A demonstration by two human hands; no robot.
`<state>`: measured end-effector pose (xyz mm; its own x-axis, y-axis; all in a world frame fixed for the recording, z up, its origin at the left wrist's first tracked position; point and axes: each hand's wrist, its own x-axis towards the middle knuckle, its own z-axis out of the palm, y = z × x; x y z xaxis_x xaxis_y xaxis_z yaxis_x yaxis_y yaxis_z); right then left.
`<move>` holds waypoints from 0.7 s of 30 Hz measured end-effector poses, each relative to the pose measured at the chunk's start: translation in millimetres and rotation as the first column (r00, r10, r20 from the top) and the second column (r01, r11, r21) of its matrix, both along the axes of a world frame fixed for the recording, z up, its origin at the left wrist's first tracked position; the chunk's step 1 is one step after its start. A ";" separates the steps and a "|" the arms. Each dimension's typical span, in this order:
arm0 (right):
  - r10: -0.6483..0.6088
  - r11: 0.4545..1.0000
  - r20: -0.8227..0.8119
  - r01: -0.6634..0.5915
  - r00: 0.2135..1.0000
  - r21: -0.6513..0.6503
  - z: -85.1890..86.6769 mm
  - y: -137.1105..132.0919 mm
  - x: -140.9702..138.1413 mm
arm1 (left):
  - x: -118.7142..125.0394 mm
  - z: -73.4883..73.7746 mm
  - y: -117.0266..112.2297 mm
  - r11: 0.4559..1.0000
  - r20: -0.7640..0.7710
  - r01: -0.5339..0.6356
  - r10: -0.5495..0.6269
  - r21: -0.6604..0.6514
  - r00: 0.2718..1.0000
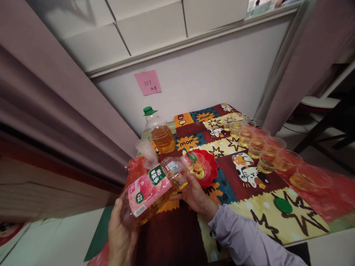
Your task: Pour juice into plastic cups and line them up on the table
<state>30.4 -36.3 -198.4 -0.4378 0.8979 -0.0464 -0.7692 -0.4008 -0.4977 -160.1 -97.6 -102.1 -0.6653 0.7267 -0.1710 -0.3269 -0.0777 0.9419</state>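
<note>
Both my hands hold a big clear juice bottle (pixel 151 190) with a pink label and amber liquid inside. It lies tilted, its open neck pointing right over a small clear cup (pixel 199 162) that stands on a red scalloped plate (pixel 212 168). My left hand (pixel 120 229) is wrapped around the bottle's base. My right hand (pixel 195 194) supports the bottle from below near its neck. Some yellowish liquid shows in the cup. A green ring is around the bottle's neck, and a green cap (pixel 283 205) lies on the patterned table mat to the right.
A second juice bottle (pixel 162 135) with a green hat-shaped cap stands at the back left. Beside it is a stack of clear cups (pixel 146 148). Several filled cups (pixel 256 147) line the table's right side. A pink note (pixel 148 82) is on the wall.
</note>
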 end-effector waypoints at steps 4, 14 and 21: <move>-0.019 1.000 0.003 0.019 1.000 -0.010 -0.2 -1.0 -1.6 | -10.2 -12.3 0.1 1.000 0.018 -0.006 0.006 -0.011 1.000; -0.141 0.990 0.155 0.137 0.978 0.035 0.1 -6.7 -3.2 | -26.4 -63.7 3.9 0.996 0.082 -0.085 0.085 0.003 0.993; -0.119 0.989 0.228 0.096 0.966 0.109 3.9 -8.8 -2.9 | -33.2 -71.6 -2.8 0.999 0.065 -0.032 0.033 -0.015 0.997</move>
<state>27.6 -45.1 -194.5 -0.3257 0.9443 -0.0467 -0.6628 -0.2632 -0.7010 -193.4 -100.4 -173.7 -0.6755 0.7022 -0.2250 -0.3852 -0.0757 0.9197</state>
